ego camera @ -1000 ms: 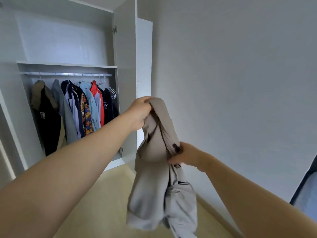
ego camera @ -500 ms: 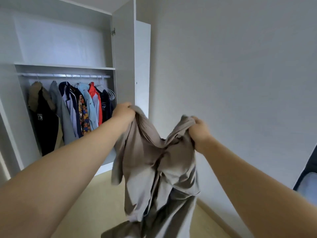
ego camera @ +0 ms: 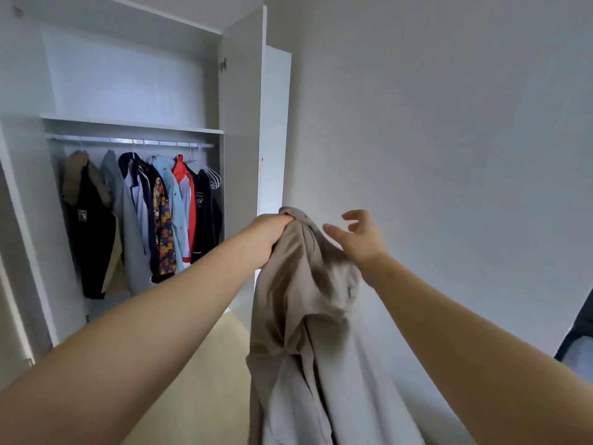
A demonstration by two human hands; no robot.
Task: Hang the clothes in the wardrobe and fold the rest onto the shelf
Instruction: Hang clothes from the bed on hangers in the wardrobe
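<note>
Half a second ago both hands held the beige cloth garment [ego camera: 308, 316] spread between them; now the right hand [ego camera: 361, 239] has let go, and the fabric has gathered into one bunch under the left hand [ego camera: 271, 234].

The left hand is clenched round the top of the garment, with its fingers curled into the bunched cloth and its arm stretched forward. The right hand is released. Its fingers are spread and slightly bent, holding nothing, just to the right of the bunched top. Blur hides whether its wrist brushes the fabric.

The garment hangs from the left hand in loose folds between the two forearms and runs out of the bottom edge of the view. It is in the air above the pale wooden floor [ego camera: 199, 380], outside the tall white wardrobe [ego camera: 240, 123].

That wardrobe stands open on the left. A metal rail [ego camera: 128, 141] runs under a white shelf [ego camera: 128, 123]. A row of hung clothes [ego camera: 144, 213] fills most of the rail, among them a black and tan jacket, a grey one, a patterned shirt, a light blue shirt and a red and white top. A few bare white hangers [ego camera: 213, 179] hang at the rail's right end. A plain white wall [ego camera: 449, 155] fills the right side. A dark shape at the right edge is cut off, and what it is cannot be told.
</note>
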